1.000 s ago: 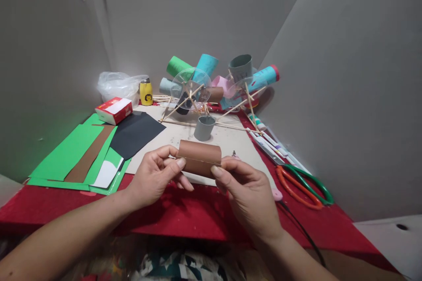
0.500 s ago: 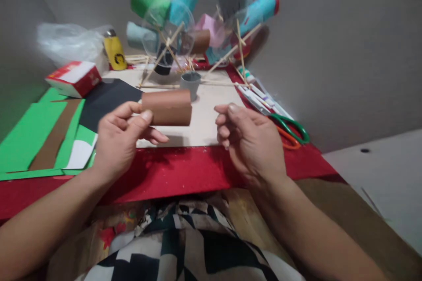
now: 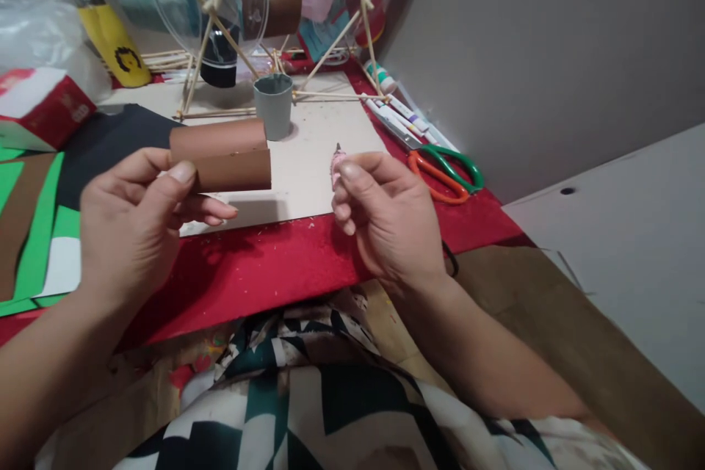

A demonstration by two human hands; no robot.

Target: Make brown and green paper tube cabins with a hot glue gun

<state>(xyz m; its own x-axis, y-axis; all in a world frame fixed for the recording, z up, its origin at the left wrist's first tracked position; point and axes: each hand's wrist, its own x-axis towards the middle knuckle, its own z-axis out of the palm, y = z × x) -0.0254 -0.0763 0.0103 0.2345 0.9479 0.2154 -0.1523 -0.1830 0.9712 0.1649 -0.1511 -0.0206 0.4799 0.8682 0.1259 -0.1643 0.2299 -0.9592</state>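
My left hand (image 3: 132, 228) pinches the left end of a brown rolled paper tube (image 3: 220, 154) between thumb and fingers and holds it level above the beige board (image 3: 313, 161). My right hand (image 3: 385, 224) is to its right, apart from the tube. Its fingers are curled around a thin pink tool (image 3: 336, 161), and the tool's dark tip points up above the index finger. A black cord (image 3: 449, 261) shows by my right wrist.
A grey cup (image 3: 273, 104) stands on the board behind the tube, in front of a model of sticks and coloured tubes (image 3: 220, 7). Scissors (image 3: 446, 172) and pens (image 3: 399, 117) lie by the right wall. Black paper (image 3: 110, 139), green sheets (image 3: 41, 220), a red box (image 3: 41, 106) and a yellow bottle (image 3: 113, 40) lie left.
My right hand let go of the tube's right end and now holds the pink tool. My left hand keeps the tube and has shifted left. The camera tilted down and moved closer.
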